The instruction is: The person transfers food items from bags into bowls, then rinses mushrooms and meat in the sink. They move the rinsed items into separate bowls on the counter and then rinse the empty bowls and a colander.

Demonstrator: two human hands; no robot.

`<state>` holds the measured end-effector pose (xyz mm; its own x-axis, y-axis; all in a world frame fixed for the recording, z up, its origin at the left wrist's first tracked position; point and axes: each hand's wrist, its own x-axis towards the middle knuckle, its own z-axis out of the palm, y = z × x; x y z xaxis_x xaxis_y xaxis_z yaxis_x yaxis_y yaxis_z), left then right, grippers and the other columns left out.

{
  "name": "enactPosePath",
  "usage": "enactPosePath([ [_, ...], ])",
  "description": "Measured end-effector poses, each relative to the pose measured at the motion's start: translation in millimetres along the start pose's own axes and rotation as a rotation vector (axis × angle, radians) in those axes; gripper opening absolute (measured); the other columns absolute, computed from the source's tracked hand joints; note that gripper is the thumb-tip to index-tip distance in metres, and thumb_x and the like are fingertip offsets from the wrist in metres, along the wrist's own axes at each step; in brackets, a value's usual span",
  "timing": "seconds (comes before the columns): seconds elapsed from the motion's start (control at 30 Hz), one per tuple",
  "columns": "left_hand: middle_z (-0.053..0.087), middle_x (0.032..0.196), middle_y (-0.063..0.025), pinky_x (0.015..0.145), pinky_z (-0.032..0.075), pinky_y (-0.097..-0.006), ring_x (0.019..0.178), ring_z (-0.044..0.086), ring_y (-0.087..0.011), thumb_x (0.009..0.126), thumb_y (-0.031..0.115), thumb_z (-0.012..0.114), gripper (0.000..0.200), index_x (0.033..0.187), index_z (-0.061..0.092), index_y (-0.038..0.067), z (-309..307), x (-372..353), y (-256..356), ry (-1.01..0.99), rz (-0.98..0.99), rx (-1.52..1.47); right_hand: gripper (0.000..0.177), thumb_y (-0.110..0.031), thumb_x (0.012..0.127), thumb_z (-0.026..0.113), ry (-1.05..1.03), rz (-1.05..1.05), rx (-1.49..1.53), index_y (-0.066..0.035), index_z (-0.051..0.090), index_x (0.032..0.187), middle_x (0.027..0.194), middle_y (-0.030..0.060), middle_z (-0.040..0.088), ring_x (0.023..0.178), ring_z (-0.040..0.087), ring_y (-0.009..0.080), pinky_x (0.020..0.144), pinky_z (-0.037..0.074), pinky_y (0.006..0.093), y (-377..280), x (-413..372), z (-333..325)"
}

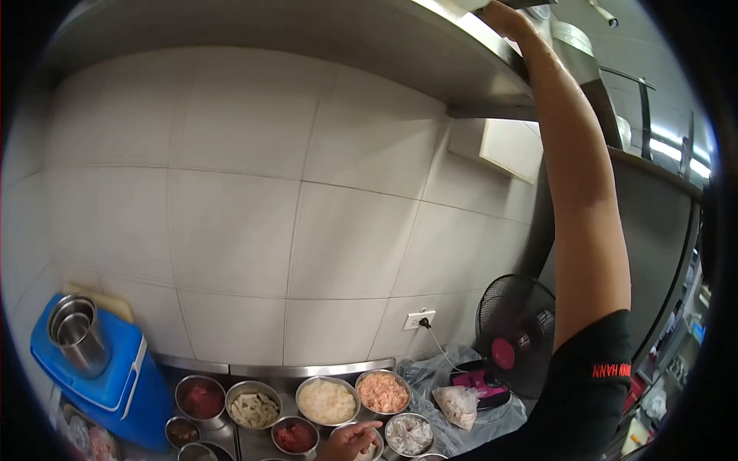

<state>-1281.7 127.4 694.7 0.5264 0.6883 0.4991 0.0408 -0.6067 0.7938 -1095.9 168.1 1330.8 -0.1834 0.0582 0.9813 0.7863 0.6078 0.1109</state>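
My right arm stretches up to the metal shelf (346, 34) at the top right, where my right hand (503, 19) is at the shelf's edge; its fingertips and whatever they touch are partly hidden. Low in the view my left hand (350, 442) is over a metal bowl at the bottom edge, with the index finger stretched out to the right. Around it stand metal bowls of red food (295, 435), pale shredded food (327, 401), pinkish minced food (383, 392) and whitish pieces (409, 435).
A blue cooler (138, 392) with metal cups (79, 338) on it stands at the left. At the right are a black fan (515, 330), a plugged-in cord, a plastic bag of food (457, 406) and a grey cabinet (653, 230). White tiles (231, 230) cover the wall.
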Motion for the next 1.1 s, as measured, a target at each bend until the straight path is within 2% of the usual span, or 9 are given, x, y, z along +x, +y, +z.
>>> enactPosePath([
  [0.07,0.058,0.097,-0.0032,0.075,0.046,-0.0323,0.088,0.055,-0.0182,0.091,0.025,0.058,0.025,0.109,0.06,0.008,-35.2,58.3,55.7,-0.071,0.229,0.184,0.039,-0.021,0.077,0.063,0.028,-0.015,-0.079,0.006,0.058,0.105,0.097,0.0165,0.062,0.088,0.059,0.0259,0.076,0.05,0.0414,3.9,-17.3,-13.2],
  [0.13,0.062,0.086,-0.0005,0.061,0.04,-0.0174,0.066,0.046,-0.0022,0.094,0.017,0.05,0.033,0.125,0.053,0.004,161.8,-149.6,-14.0,0.22,-0.319,-0.574,0.04,-0.024,0.078,0.062,0.068,-0.049,-0.144,0.006,0.059,0.104,0.098,0.0168,0.062,0.087,0.059,0.0265,0.075,0.05,0.0422,5.5,-42.0,-24.9],
  [0.37,0.059,0.093,-0.002,0.068,0.044,-0.0216,0.07,0.051,-0.0069,0.097,0.028,0.046,0.04,0.13,0.047,0.005,229.5,-177.9,-21.4,0.104,-0.254,-0.579,0.045,-0.032,0.083,0.059,0.119,-0.243,-0.255,0.008,0.06,0.103,0.099,0.0177,0.062,0.084,0.061,0.0285,0.072,0.052,0.0448,-20.0,-161.9,-100.9],
  [0.53,0.054,0.084,0.0028,0.066,0.042,-0.0209,0.075,0.048,-0.0043,0.094,0.016,0.053,0.037,0.128,0.048,0.004,264.2,-242.0,35.1,0.22,-0.27,-0.647,0.05,-0.039,0.086,0.056,-0.211,-0.104,-0.445,0.009,0.06,0.101,0.1,0.0183,0.063,0.082,0.062,0.03,0.07,0.053,0.0467,-112.9,-272.9,-193.4],
  [0.57,0.054,0.084,0.0023,0.065,0.043,-0.0208,0.074,0.048,-0.0043,0.094,0.016,0.053,0.037,0.128,0.048,0.004,272.9,-253.5,46.2,0.233,-0.328,-0.632,0.049,-0.038,0.085,0.056,-0.209,-0.532,-0.478,0.007,0.06,0.105,0.101,0.0172,0.063,0.088,0.061,0.0299,0.072,0.052,0.0476,-113.7,-313.9,-183.0],
  [0.7,0.057,0.086,0.0001,0.066,0.044,-0.0209,0.073,0.049,-0.0051,0.093,0.015,0.055,0.038,0.128,0.048,0.004,320.9,-288.4,54.7,0.245,-0.306,-0.577,0.04,-0.02,0.081,0.066,-0.566,-0.098,0.669,0.002,0.058,0.114,0.115,0.0199,0.057,0.107,0.055,0.0313,0.089,0.045,0.0461,-168.7,-509.0,-172.1],
  [0.8,0.058,0.087,-0.0004,0.067,0.043,-0.021,0.074,0.05,-0.0051,0.091,0.013,0.056,0.041,0.13,0.047,0.004,353.6,-315.3,65.6,0.234,-0.273,-0.476,0.046,-0.026,0.083,0.065,-0.774,-0.406,0.392,0.005,0.053,0.115,0.116,0.0227,0.055,0.104,0.056,0.033,0.083,0.049,0.0397,-164.7,-632.4,-162.1],
  [0.83,0.058,0.087,-0.0006,0.068,0.043,-0.021,0.075,0.05,-0.0052,0.091,0.012,0.056,0.042,0.131,0.046,0.004,363.2,-325.0,71.4,0.24,-0.277,-0.424,0.036,0.0,0.068,0.072,-0.715,-0.399,0.707,-0.003,0.054,0.098,0.084,0.0114,0.054,0.081,0.056,0.0252,0.069,0.046,0.0336,-199.9,-668.0,-160.8],
  [1.1,0.052,0.113,-0.0073,0.08,0.044,-0.0272,0.099,0.052,-0.0129,0.082,0.022,0.068,0.076,0.142,0.024,0.006,402.6,-391.7,118.5,0.711,-0.384,-0.189,0.02,-0.012,0.082,0.065,-0.752,-0.042,0.974,-0.002,0.058,0.097,0.086,0.0085,0.06,0.078,0.06,0.0173,0.068,0.048,0.0278,-156.5,-600.4,-282.8],
])
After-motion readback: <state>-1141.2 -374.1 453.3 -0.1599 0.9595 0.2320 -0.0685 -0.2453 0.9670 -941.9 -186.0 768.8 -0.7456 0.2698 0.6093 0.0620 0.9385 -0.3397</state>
